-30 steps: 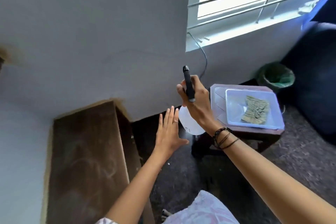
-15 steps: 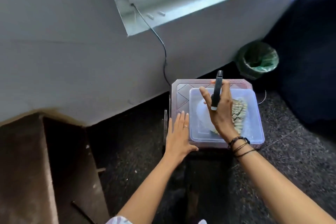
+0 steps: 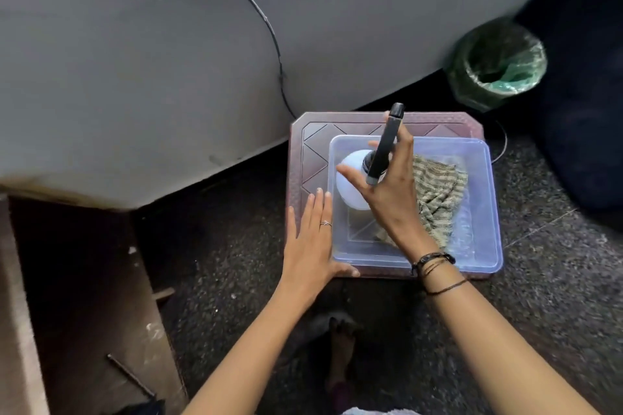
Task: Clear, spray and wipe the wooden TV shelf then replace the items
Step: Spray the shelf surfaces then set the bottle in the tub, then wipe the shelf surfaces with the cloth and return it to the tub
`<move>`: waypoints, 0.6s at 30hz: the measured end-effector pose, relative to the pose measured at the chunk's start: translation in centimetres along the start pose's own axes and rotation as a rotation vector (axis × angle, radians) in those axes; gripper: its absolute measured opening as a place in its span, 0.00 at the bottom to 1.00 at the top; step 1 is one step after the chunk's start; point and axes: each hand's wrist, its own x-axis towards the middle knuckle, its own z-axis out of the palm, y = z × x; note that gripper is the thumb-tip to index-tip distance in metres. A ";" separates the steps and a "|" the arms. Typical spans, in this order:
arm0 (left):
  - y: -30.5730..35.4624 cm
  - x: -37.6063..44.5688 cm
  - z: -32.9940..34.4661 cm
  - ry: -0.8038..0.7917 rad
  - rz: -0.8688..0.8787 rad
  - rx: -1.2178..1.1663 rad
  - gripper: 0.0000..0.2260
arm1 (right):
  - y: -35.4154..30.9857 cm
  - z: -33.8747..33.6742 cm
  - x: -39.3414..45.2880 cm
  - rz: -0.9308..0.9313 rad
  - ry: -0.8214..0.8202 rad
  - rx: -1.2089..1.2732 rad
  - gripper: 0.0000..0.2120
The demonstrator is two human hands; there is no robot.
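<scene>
We hold the sprayer [image 3: 357, 178] upright in the right hand [image 3: 391, 192], fingers loosening round its neck, base inside the tub [image 3: 485, 199]. The cloth [image 3: 441, 192] lies just right of that hand, the nearer 1. Left hand [image 3: 310, 239] rests flat on the stool [image 3: 300, 158].

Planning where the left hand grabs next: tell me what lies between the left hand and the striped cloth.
In the head view, between the left hand and the striped cloth stand the clear tub's near wall, the white spray bottle and the right hand at it.
</scene>
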 end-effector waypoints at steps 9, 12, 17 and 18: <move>0.4 -0.2 -0.3 -0.034 -0.027 0.022 0.55 | 4.1 -2.9 -4.5 0.458 0.002 -0.428 0.28; 0.4 -0.4 -0.3 -0.020 -0.034 0.035 0.55 | 5.3 -1.8 -3.7 0.504 -0.173 -0.740 0.33; 0.7 -0.3 -0.2 0.000 -0.049 0.064 0.53 | 6.6 -1.7 -3.9 0.256 -0.163 -1.039 0.20; 0.6 -0.5 0.0 0.009 -0.054 0.050 0.52 | 6.6 -2.3 -3.6 0.191 -0.159 -1.038 0.19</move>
